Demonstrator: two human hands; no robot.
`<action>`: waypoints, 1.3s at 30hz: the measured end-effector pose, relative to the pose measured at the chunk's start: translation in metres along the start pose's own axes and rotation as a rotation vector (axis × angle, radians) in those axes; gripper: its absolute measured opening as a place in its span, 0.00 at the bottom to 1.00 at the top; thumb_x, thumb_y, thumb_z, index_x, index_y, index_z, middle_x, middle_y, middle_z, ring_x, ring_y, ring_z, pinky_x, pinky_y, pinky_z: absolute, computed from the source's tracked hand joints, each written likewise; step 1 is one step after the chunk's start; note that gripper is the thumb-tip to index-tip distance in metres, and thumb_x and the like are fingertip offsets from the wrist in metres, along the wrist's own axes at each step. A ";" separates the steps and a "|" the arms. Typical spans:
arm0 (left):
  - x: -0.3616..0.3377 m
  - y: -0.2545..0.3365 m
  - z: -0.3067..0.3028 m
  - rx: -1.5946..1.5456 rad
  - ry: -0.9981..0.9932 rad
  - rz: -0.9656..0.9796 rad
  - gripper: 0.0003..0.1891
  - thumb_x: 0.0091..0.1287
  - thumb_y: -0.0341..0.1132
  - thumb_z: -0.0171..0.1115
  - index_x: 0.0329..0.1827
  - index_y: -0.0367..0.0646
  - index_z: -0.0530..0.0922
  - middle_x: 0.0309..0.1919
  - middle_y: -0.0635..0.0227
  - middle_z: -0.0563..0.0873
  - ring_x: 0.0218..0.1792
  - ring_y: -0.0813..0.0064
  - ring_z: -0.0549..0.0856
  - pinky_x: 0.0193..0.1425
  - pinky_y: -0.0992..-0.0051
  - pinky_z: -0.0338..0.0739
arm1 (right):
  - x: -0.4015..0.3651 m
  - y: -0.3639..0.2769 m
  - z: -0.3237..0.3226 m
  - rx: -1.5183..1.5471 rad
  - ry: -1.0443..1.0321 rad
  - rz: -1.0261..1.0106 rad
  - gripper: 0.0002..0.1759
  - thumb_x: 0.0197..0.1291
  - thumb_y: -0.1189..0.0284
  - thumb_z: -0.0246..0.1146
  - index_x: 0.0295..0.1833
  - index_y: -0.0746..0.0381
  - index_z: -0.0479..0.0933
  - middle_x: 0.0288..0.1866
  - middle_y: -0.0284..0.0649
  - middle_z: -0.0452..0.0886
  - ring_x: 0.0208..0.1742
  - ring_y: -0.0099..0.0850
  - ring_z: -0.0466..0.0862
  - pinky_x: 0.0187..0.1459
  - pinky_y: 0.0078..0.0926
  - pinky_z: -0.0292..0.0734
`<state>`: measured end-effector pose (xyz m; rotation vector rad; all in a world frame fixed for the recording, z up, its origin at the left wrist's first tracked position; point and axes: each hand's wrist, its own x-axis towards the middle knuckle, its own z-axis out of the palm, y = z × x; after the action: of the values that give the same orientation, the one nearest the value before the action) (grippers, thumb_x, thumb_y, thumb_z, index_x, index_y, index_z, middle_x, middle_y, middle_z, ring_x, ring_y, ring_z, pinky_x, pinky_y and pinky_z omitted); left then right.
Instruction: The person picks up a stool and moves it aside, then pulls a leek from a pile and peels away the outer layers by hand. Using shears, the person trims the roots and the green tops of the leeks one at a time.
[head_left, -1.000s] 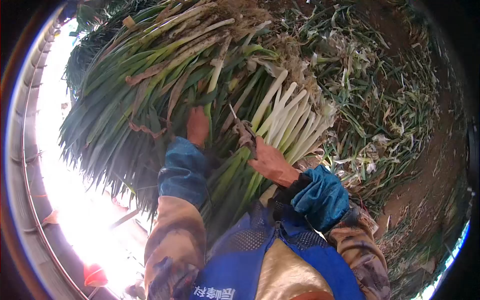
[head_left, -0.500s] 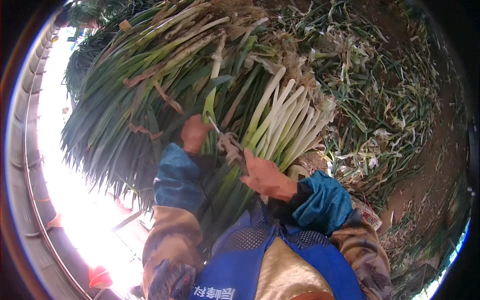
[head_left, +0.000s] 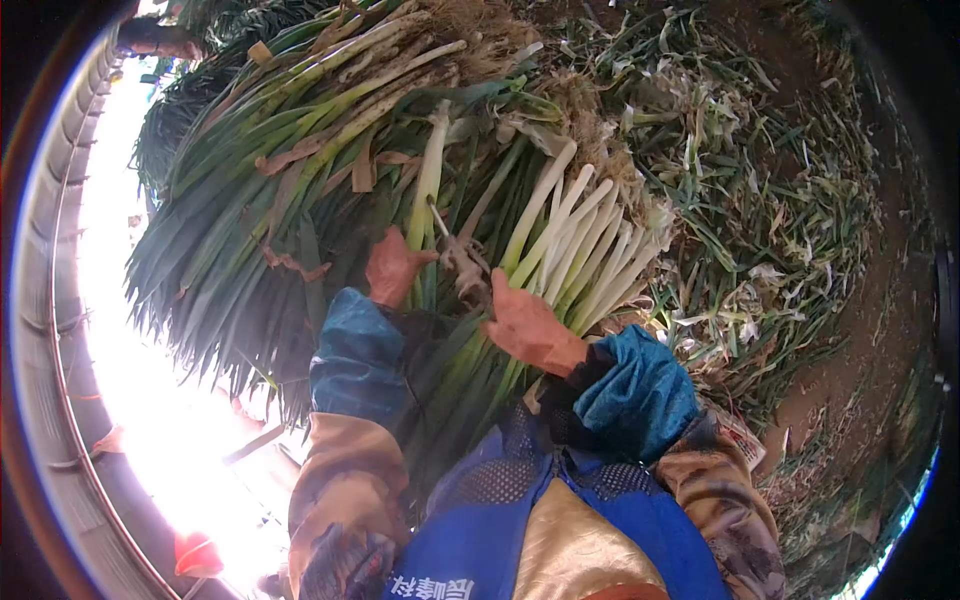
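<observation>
My left hand is closed around the lower, green part of a leek, whose pale end points up and away from me. In my right hand is a dusty air blow gun, its thin metal nozzle slanting up close beside that leek's stalk. Just beyond my right hand lies a row of leeks with clean white stalks, their roots to the upper right. Past my left hand spreads a heap of untrimmed leeks with soil, dry leaves and roots on them.
Torn leaf scraps and skins cover the ground on the right. Brown soil shows along the far right. A bright, overexposed strip and a ribbed wall run down the left side. A red object sits at lower left.
The leaf that lay curled across the held leek's stalk has moved off, and a green leaf now stretches beyond its end. My left thumb has stretched toward the blow gun; my right hand shifted slightly.
</observation>
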<state>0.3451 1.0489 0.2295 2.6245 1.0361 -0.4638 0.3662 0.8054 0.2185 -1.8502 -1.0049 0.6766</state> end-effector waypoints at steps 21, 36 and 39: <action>-0.083 -0.016 0.010 -0.307 -0.165 0.112 0.19 0.50 0.42 0.59 0.39 0.37 0.71 0.32 0.45 0.79 0.38 0.46 0.78 0.39 0.56 0.70 | 0.006 -0.019 -0.043 -0.102 -0.063 0.430 0.33 0.51 0.68 0.61 0.57 0.72 0.54 0.31 0.61 0.76 0.39 0.60 0.77 0.40 0.51 0.71; -0.103 -0.005 -0.018 -0.600 -0.333 0.238 0.19 0.51 0.37 0.56 0.41 0.31 0.72 0.27 0.61 0.75 0.30 0.70 0.73 0.35 0.71 0.68 | 0.056 0.014 -0.070 -0.128 -0.020 0.333 0.38 0.54 0.70 0.55 0.63 0.82 0.48 0.33 0.62 0.77 0.36 0.56 0.79 0.38 0.46 0.74; -0.108 -0.014 -0.006 -0.652 -0.401 0.174 0.20 0.52 0.39 0.56 0.42 0.29 0.71 0.26 0.66 0.73 0.30 0.76 0.71 0.35 0.73 0.68 | 0.041 0.009 -0.066 -0.110 -0.053 0.374 0.33 0.53 0.68 0.56 0.58 0.80 0.53 0.33 0.63 0.76 0.38 0.58 0.77 0.38 0.48 0.72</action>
<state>0.2624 0.9953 0.2750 1.9183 0.6712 -0.4831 0.4420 0.8085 0.2381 -2.1532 -0.7456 0.9096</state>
